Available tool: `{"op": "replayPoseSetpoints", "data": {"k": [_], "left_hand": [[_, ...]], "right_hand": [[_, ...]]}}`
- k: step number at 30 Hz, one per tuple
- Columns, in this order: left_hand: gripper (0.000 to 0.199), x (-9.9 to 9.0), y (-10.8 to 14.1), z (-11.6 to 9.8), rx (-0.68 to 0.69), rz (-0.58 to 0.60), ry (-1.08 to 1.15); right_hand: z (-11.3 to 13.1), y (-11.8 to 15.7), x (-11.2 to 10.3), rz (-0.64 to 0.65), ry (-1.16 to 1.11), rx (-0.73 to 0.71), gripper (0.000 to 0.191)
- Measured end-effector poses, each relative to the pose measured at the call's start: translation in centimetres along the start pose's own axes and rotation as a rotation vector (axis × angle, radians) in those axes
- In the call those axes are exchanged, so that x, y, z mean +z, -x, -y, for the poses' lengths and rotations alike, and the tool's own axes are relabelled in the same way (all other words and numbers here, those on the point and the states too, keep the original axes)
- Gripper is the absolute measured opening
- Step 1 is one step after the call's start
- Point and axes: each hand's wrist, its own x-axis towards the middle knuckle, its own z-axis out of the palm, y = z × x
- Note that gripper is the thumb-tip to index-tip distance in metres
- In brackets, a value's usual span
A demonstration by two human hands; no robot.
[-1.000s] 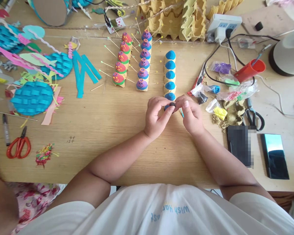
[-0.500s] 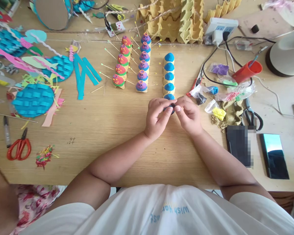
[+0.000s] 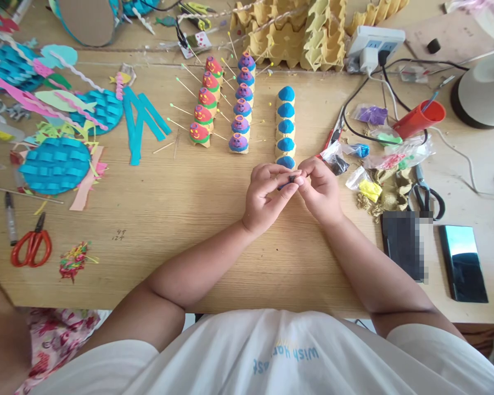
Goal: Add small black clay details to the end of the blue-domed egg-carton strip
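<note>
My left hand (image 3: 269, 196) and my right hand (image 3: 320, 191) meet over the near end of an egg-carton strip (image 3: 286, 127) with blue clay on its bumps. Between their fingertips is a small black piece of clay (image 3: 292, 179), pinched from both sides. My fingers partly cover the nearest blue bump. To the left stand two finished-looking caterpillars: a purple and blue one (image 3: 241, 107) and a red and green one (image 3: 203, 112), both with faces and pins stuck in their sides.
Bagged clay, including black (image 3: 338, 164) and yellow (image 3: 369, 190), lies right of my hands beside a red cup (image 3: 422, 120) and black-handled scissors (image 3: 428, 200). Two phones, one being this phone (image 3: 463, 263), lie nearer. Red scissors (image 3: 32, 247) and woven blue paper (image 3: 55, 165) are left. Another person's arm (image 3: 2, 334) shows.
My fingertips have come closer together around the black clay, with the right thumb now touching the left fingers. The view has shifted slightly.
</note>
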Motion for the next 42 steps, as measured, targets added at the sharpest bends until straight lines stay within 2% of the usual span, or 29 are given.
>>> {"op": "replayPoseSetpoints", "data": {"k": [4,10,14,19,21,25,29,36,42], "left_hand": [[0.035,0.0,0.3,-0.1,0.017,0.003,-0.003],[0.034,0.4,0.5,0.5,-0.179,-0.09,0.029],[0.035,0.2,0.3,0.0,-0.118,0.0,0.02],[0.062,-0.4,0.2,-0.6,-0.02,0.097,0.004],[0.069,-0.5,0.3,-0.5,-0.044,0.108,-0.013],[0.071,-0.4,0.4,-0.2,-0.06,0.07,-0.017],[0.07,-0.2,0.4,-0.1,-0.064,0.041,-0.013],[0.077,-0.3,0.6,-0.4,-0.146,0.095,-0.03],[0.076,-0.2,0.6,0.0,-0.141,0.061,-0.04]], "right_hand": [[-0.7,0.3,0.4,-0.104,0.025,0.027,0.042],[-0.7,0.8,0.6,-0.066,0.029,-0.039,0.039],[-0.3,0.9,0.5,-0.033,0.064,-0.048,0.05],[-0.7,0.6,0.3,-0.049,0.093,-0.038,0.056],[-0.9,0.5,0.3,-0.082,0.147,-0.026,0.059],[-1.4,0.5,0.2,-0.121,0.216,-0.01,0.062],[-1.8,0.6,0.1,-0.103,0.126,0.024,0.06],[-1.4,0.8,0.5,0.022,0.044,0.057,0.085],[-2.0,0.7,-0.2,0.018,-0.05,0.155,0.078]]}}
